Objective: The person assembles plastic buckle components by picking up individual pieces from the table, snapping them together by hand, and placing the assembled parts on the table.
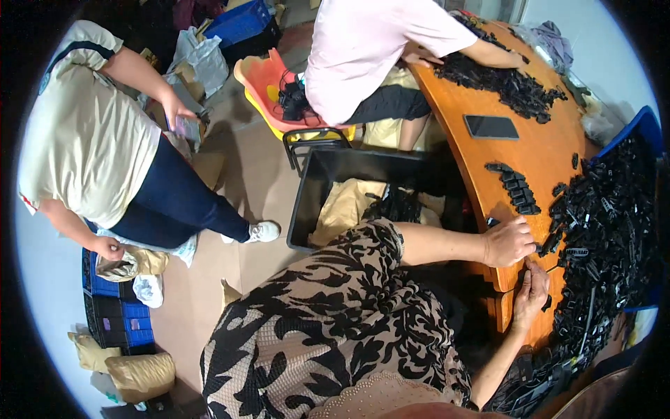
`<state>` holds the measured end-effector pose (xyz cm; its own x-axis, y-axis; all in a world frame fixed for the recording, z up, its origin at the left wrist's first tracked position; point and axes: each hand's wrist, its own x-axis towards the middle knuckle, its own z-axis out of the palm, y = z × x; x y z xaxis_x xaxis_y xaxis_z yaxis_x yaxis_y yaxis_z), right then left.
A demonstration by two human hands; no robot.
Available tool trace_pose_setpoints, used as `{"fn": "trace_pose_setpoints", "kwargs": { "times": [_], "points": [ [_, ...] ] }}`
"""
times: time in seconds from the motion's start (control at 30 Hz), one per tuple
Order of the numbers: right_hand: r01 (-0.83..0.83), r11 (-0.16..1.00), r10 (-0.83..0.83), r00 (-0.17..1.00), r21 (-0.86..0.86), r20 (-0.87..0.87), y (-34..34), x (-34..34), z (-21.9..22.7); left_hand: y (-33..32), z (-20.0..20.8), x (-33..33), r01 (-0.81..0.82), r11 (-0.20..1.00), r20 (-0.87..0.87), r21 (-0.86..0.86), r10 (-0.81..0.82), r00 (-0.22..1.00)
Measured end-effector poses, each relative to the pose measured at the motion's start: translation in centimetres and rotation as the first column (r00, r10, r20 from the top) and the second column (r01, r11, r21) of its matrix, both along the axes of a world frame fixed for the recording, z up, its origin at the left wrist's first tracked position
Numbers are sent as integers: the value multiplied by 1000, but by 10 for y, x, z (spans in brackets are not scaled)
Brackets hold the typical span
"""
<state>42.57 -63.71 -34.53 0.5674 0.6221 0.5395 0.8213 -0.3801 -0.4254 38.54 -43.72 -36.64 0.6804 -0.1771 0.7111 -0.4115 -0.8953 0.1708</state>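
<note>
Over the near edge of the orange-brown wooden table [492,227], my two hands work close together. My left hand [509,242] is closed, its fingertips pinched at a dark bit too small to make out. Just below it my right hand [532,297] is closed with bent fingers, a small black plastic part [546,304] showing at its outer side. Beyond my left hand lies a neat row of black plastic parts [518,190]. A big heap of similar black parts [600,237] spreads to the right of both hands, some loose ones reaching toward my fingers.
A dark phone [490,126] lies on the table. Across it, a seated person in pink [377,56] reaches into another black pile [488,80]. A black bin [314,174] with brown paper stands left of the table. Another person [98,140] stands at left beside blue crates [139,322].
</note>
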Motion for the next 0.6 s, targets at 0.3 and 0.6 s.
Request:
{"fn": "trace_pose_setpoints", "kwargs": {
  "times": [0.3, 0.6],
  "points": [
    [214, 967, -187, 966, -142, 178, -4, -12, 1, -10, 4, -9, -17, 1000, 133, -1, 17, 991],
    [307, 947, -282, 937, -98, 207, -2, -14, 0, -6, 4, -6, -19, 999, 93, 39, 16, 996]
  ]
}}
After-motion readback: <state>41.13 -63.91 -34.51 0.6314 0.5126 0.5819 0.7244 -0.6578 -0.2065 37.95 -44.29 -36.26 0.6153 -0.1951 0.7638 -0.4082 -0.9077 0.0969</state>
